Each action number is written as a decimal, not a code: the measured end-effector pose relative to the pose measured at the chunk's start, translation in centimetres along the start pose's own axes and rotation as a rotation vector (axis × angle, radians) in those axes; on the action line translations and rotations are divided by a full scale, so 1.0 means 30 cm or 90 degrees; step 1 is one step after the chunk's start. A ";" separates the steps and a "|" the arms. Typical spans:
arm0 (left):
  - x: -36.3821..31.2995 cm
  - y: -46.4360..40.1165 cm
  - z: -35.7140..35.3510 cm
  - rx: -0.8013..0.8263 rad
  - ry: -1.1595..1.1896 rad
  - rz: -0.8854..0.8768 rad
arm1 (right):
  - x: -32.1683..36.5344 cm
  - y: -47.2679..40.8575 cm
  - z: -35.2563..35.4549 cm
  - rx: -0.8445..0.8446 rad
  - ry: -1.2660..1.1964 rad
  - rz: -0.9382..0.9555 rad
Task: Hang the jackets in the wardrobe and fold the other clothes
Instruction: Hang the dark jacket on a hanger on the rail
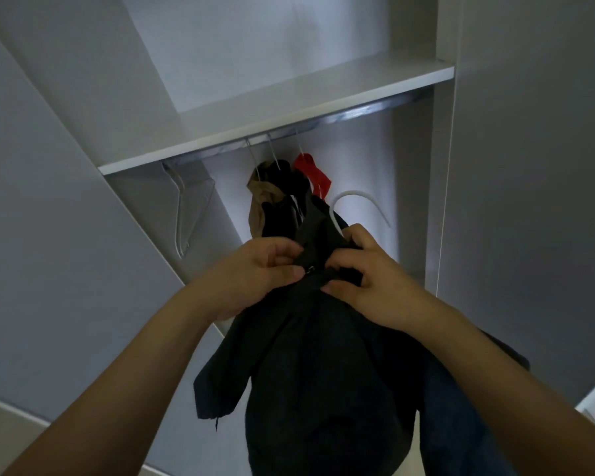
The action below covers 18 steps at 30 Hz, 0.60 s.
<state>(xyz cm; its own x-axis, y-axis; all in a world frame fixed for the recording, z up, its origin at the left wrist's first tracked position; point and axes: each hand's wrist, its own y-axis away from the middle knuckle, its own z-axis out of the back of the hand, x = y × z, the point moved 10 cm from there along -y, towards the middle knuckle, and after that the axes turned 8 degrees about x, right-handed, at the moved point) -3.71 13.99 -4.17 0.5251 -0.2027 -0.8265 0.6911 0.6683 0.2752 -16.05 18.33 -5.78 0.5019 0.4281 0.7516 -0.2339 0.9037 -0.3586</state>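
1. Step in hand: a dark jacket (323,355) is being fitted on a white hanger (358,197), in front of the open wardrobe (495,166). It hangs free below the hands, not yet on the rail (358,113).
2. Left hand (258,269): fingers curled, pinching the jacket's collar edge beside a small metal ring or snap.
3. Right hand (364,273): fingers curled round the collar fabric and the hanger's neck; the hook rises above it, clear of the rail.
4. Already on the rail: a tan garment (260,204), a black garment (282,187), a red garment (311,173); an empty clear hanger (186,214) to the left.
5. Next move, judged: settle or fasten the collar, then lift the hook over the rail in the free stretch right of the red garment.
6. Brands, labels, writing: none legible.
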 end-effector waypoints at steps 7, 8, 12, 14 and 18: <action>0.078 0.026 -0.015 -0.038 -0.033 0.033 | -0.068 0.023 -0.010 0.084 -0.061 -0.067; 0.070 0.024 -0.010 -0.075 -0.061 0.020 | -0.072 0.025 -0.020 0.088 -0.093 -0.085; 0.023 0.027 0.011 -0.203 -0.084 -0.033 | -0.078 0.018 -0.002 -0.029 -0.104 -0.110; 0.028 0.028 0.014 -0.211 -0.058 -0.024 | -0.069 0.016 0.005 -0.055 -0.029 -0.081; 0.050 0.018 0.001 -0.184 -0.021 0.005 | -0.050 0.022 0.010 -0.089 0.029 -0.036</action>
<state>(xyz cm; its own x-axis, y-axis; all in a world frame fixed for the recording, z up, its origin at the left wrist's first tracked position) -2.52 14.02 -5.25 0.5491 -0.2173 -0.8070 0.5196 0.8451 0.1260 -17.19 18.29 -6.97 0.5485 0.3737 0.7479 -0.0875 0.9153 -0.3932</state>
